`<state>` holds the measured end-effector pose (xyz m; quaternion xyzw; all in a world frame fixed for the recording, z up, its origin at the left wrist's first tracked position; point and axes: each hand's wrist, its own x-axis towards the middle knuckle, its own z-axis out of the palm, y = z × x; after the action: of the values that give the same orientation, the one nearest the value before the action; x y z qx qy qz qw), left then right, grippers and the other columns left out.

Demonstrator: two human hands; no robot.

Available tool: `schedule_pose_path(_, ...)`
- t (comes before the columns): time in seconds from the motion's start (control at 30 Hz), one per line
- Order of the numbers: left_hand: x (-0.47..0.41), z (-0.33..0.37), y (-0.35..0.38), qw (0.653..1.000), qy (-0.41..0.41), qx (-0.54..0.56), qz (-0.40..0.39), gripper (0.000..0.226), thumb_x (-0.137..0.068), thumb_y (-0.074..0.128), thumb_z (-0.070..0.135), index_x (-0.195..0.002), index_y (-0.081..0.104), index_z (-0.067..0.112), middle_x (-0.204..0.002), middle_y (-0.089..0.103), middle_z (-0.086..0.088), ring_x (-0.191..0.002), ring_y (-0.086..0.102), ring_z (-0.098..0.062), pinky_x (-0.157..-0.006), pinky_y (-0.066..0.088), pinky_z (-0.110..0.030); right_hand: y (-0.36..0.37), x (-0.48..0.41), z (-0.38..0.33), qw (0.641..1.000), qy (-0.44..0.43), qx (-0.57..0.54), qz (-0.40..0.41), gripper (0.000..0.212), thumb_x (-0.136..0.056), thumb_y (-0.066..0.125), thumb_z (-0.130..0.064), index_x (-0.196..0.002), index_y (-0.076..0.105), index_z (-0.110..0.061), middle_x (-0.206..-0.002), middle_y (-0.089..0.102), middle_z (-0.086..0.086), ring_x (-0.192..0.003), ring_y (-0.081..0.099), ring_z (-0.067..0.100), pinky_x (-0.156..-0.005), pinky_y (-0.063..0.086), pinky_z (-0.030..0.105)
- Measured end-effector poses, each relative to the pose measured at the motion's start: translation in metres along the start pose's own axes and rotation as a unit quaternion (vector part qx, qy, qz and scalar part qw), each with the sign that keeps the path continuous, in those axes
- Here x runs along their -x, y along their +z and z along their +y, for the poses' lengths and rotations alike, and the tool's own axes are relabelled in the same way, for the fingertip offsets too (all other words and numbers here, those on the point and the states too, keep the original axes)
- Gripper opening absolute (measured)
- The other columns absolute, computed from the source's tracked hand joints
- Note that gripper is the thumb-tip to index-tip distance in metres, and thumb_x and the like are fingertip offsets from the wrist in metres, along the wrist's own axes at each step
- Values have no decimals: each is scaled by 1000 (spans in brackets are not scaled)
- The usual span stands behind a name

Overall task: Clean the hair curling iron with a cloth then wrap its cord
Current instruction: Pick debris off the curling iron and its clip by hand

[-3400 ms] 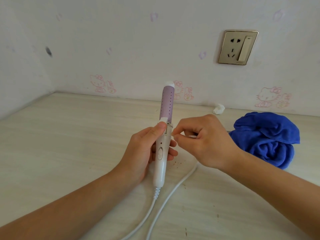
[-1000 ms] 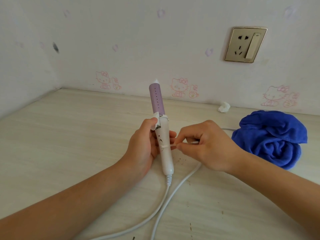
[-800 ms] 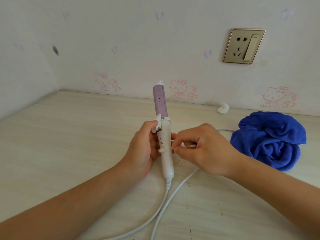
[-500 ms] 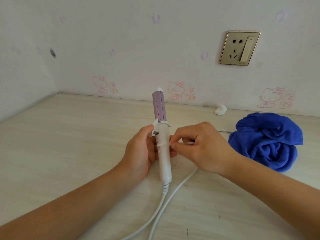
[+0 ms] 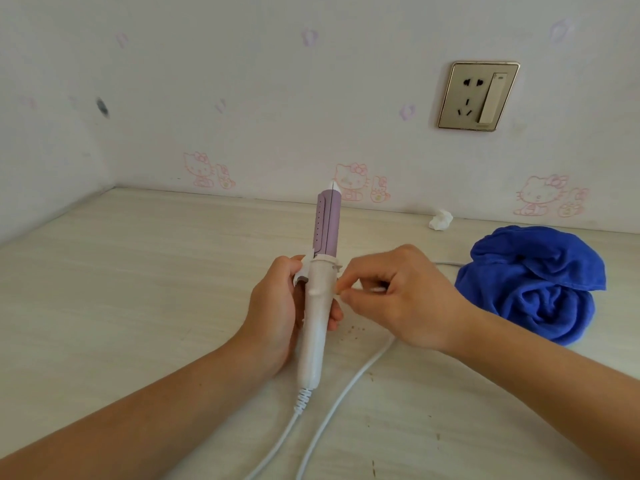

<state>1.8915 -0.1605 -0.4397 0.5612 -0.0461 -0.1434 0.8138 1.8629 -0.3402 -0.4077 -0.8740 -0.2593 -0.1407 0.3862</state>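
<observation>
The curling iron has a white handle and a purple barrel and stands nearly upright over the table. My left hand grips its handle from the left, thumb by the clamp lever. My right hand pinches a thin white stick, seemingly a cotton swab, with its tip against the handle's right side just below the collar. The white cord leaves the handle's base, loops off the near edge and runs back under my right hand. A crumpled blue cloth lies on the table to the right, untouched.
A light wooden table meets a white wall with pink cartoon stickers. A gold wall socket with a switch sits above right. A small white wad lies by the wall. Brown specks dot the table beneath my right hand.
The iron has turned about its long axis in my left hand, so its switch side faces away. My right hand's pinch stays at the handle's right side.
</observation>
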Motion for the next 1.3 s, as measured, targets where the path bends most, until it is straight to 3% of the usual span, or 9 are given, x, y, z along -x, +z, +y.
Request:
schedule_pose_path(0.2,3,3,2,998,10,-53,32,61,-105,43,53,-92,75,2,-75,71,-16,-51,60,-22,-44,50,-29,2,-7,6,994,28,21,103,15,-90,71,-10,-79,75,-19,-47,38,-10,-45,36,9,-52,36,26)
schedule_pose_path(0.33,6,7,3,994,31,-90,48,61,-104,47,55,-84,71,3,-61,64,-16,-46,58,-22,-43,49,-27,11,6,-4,1000,-14,1,5,17,-89,68,-17,-80,75,-28,-47,39,-6,-44,34,12,-51,31,18)
schedule_pose_path(0.5,6,6,4,997,28,-61,36,55,-107,46,47,-100,69,-2,-77,69,-16,-50,59,-21,-44,49,-28,2,-4,7,994,27,21,99,14,-89,72,-11,-80,77,-20,-46,37,-10,-45,35,9,-53,34,24)
schedule_pose_path(0.63,5,5,2,998,21,-38,51,50,-107,47,42,-97,71,0,-69,67,-14,-51,60,-23,-45,49,-29,13,9,-5,1000,-17,1,-7,14,-89,67,-21,-83,77,-29,-49,43,-8,-45,36,12,-53,31,16)
schedule_pose_path(0.77,5,4,4,998,33,-51,25,51,-110,40,40,-108,67,-3,-78,69,-18,-53,60,-24,-45,49,-29,5,-5,4,994,31,19,108,13,-89,70,-17,-79,76,-20,-46,38,-10,-45,36,9,-52,35,26)
schedule_pose_path(0.9,5,2,3,998,29,-44,26,51,-110,40,41,-105,67,-2,-70,67,-17,-53,61,-24,-48,51,-29,12,4,-6,999,4,10,40,15,-88,65,-26,-77,76,-25,-47,41,-7,-45,37,12,-51,34,24)
schedule_pose_path(1.03,3,1,2,998,39,-49,11,51,-111,38,40,-107,68,-1,-79,71,-17,-55,63,-24,-48,51,-30,6,-5,0,992,36,31,115,14,-89,70,-15,-76,75,-20,-45,36,-10,-45,36,10,-53,35,27)
schedule_pose_path(1.17,2,0,1,998,36,-43,23,50,-110,40,43,-92,72,8,-69,68,-15,-55,63,-23,-49,53,-30,11,5,-10,1000,3,13,28,15,-89,68,-19,-78,77,-25,-47,43,-12,-45,38,11,-53,31,19)
schedule_pose_path(1.3,1,0,1,998,41,-47,7,50,-110,38,40,-103,68,2,-77,71,-15,-59,64,-24,-52,54,-31,5,-2,-2,996,32,28,82,13,-89,71,-15,-78,77,-21,-46,37,-10,-45,36,11,-53,35,27)
